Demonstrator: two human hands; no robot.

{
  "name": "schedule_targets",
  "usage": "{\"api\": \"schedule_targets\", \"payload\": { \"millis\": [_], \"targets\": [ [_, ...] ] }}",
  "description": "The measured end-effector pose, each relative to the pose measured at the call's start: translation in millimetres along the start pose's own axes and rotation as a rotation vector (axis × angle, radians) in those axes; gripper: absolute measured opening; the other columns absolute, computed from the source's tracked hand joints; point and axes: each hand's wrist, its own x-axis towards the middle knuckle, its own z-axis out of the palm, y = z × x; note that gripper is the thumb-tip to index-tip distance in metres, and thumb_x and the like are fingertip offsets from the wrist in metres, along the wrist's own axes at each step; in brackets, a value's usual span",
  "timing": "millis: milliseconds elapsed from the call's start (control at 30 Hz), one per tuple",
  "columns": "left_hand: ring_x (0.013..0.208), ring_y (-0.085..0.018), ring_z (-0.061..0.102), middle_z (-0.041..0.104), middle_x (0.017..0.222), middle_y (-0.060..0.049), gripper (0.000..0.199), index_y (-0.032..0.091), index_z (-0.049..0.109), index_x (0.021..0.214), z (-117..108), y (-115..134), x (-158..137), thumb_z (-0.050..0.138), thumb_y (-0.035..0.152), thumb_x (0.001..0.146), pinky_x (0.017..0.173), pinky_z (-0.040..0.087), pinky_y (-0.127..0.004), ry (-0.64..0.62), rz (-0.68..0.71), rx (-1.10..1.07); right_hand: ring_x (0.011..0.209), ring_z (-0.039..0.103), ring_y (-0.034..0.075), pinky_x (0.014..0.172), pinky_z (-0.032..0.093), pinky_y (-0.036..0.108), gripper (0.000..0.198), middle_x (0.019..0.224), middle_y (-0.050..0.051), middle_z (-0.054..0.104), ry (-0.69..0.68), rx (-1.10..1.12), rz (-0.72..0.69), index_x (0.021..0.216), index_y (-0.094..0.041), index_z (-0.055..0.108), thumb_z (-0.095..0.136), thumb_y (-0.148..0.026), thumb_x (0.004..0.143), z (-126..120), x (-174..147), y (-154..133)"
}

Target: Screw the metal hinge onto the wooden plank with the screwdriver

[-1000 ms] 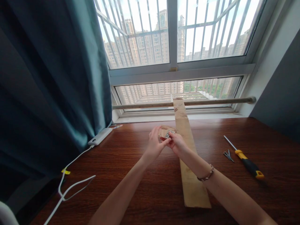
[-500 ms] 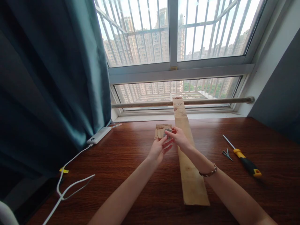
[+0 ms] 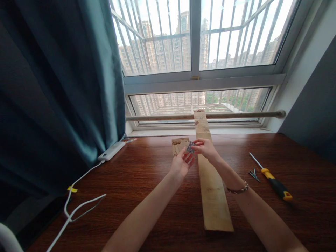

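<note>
Pinching the plate [image 3: 190, 147] over the tabletop [image 3: 147, 175] in my right hand [image 3: 208, 149]'s grip; my left hand [image 3: 180, 165] curls just below, and whether it's gripping the block [image 3: 179, 142] behind, I can't tell.

The left hand [image 3: 181, 165] hides the lower right corner of the wood block [image 3: 178, 145], the right hand [image 3: 208, 149] covers part of the metal plate [image 3: 190, 147], and the fasteners [image 3: 254, 175] beside the screwdriver [image 3: 275, 185] are too small to identify
</note>
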Motion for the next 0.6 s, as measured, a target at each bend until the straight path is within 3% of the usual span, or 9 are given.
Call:
{"api": "schedule_targets", "payload": {
  "millis": [133,300,467,600],
  "targets": [
    [0.056,-0.012,0.062,0.062,0.061,-0.002,0.011,0.014,0.055,0.073,6,-5,14,0.055,0.012,0.084,0.054,0.049,-0.024,0.084,0.06,-0.05,0.065,0.066,0.015,0.062,0.055,0.027,0.024,0.068,0.003,0.069,0.093,0.088,0.002,0.08,-0.015,0.066,0.076,-0.023,0.061,-26,11,-6],
    [0.049,-0.009,0.057,0.059,0.057,0.0,0.012,0.015,0.053,0.073,1,-19,35,0.057,0.007,0.081,0.05,0.045,-0.02,0.137,0.141,-0.061,0.059,0.066,0.014,0.06,0.055,0.025,0.022,0.065,0.003,0.068,0.216,0.068,0.002,0.076,-0.014,0.066,0.078,-0.018,0.058,-53,25,-2],
    [0.046,-0.009,0.055,0.058,0.057,0.001,0.014,0.016,0.051,0.071,2,-35,47,0.058,0.006,0.079,0.049,0.044,-0.021,0.185,0.179,-0.056,0.057,0.066,0.015,0.056,0.055,0.025,0.018,0.06,0.003,0.068,0.191,-0.034,-0.015,0.071,-0.014,0.067,0.079,-0.017,0.058,-44,30,16],
    [0.048,-0.01,0.056,0.061,0.061,0.0,0.012,0.015,0.054,0.076,8,-47,47,0.056,0.003,0.079,0.05,0.044,-0.022,0.138,0.154,-0.082,0.058,0.066,0.016,0.055,0.054,0.025,0.013,0.064,0.004,0.07,0.156,-0.151,-0.042,0.074,-0.014,0.069,0.074,-0.015,0.062,-30,32,30]
  ]
}}
